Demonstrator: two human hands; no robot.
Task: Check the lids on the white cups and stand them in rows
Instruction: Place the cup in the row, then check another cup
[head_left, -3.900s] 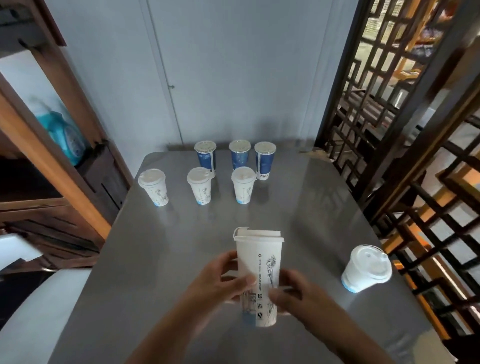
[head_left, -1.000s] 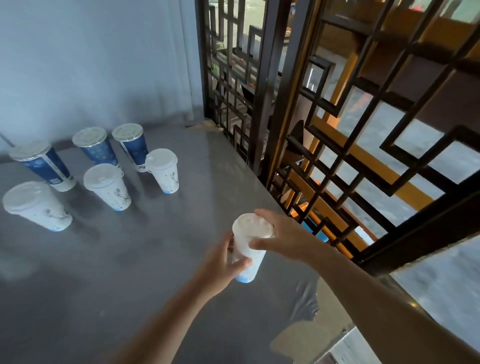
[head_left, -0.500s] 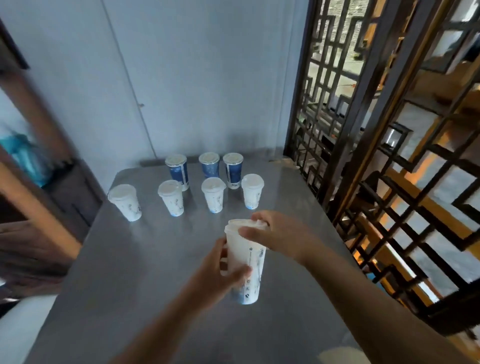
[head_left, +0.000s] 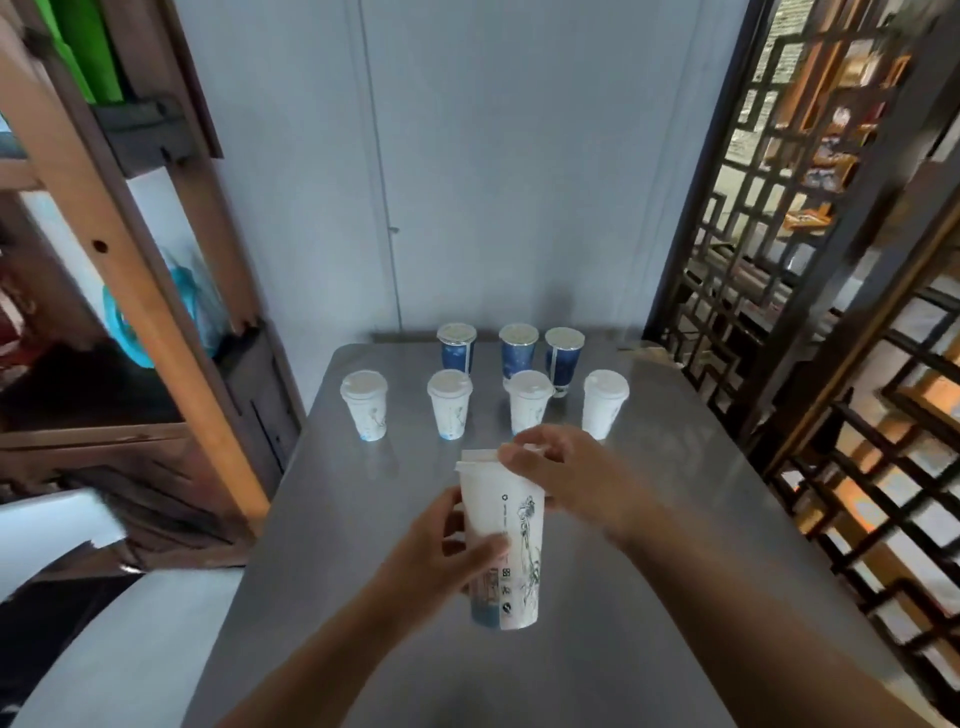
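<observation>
Stock entry, grey table (head_left: 675, 519), one person's two hands in view

1. Held white cup (head_left: 506, 540): upright, near the middle of the table. It has a line drawing and small printed marks down the side and a blue band at the base. Whether the base touches the tabletop cannot be told.
2. Lid (head_left: 480, 460): white, seated on the held white cup, its right part hidden under fingers.
3. Left hand (head_left: 441, 561): grasps the held white cup at its lower middle from the left, with the thumb across the near face and the fingers curled round the back.
4. Right hand (head_left: 566, 483): comes in from the right at the cup's top and grips the lid, with the fingers curled over its edge.
5. Far row, white, all lidded and upright, spaced apart, left to right: first white cup (head_left: 365, 410), second white cup (head_left: 450, 408), third white cup (head_left: 529, 408), fourth white cup (head_left: 602, 408). The right hand overlaps the foot of the third and fourth.
6. Farthest row, blue, sealed tops, upright, close to the wall (head_left: 519, 156): left blue cup (head_left: 456, 351), middle blue cup (head_left: 518, 353), right blue cup (head_left: 563, 358).
7. Surroundings: a wooden shelf unit (head_left: 130, 286) to the left of the table, and a dark lattice screen (head_left: 779, 260) to the right
</observation>
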